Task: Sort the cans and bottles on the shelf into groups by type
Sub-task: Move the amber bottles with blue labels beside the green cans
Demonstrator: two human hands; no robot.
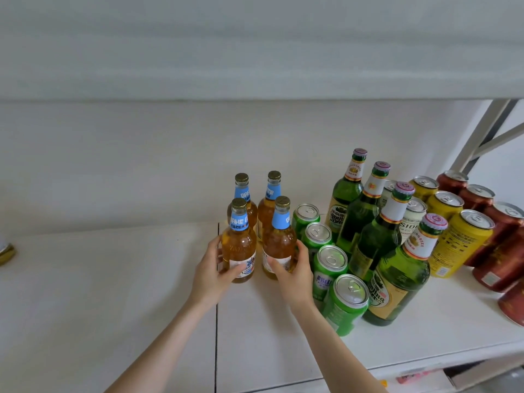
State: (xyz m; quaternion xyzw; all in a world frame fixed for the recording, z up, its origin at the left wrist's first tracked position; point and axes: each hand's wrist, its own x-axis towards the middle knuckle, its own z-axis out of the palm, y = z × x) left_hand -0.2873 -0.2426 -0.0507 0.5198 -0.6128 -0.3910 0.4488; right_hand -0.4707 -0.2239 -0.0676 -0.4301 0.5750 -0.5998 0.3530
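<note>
While upright, amber-filled bottles [238, 251] in hands [211, 275]

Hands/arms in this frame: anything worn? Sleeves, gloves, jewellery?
Nothing worn that shows. The left hand and right hand are bare, no gloves. The left forearm and right forearm are bare down to the frame edge, with no sleeve in view. No watch, bracelet or ring is visible, and no markings.

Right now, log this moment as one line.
left hand: grips front-left amber bottle | right hand: grips front-right amber bottle | both upright on shelf
</note>
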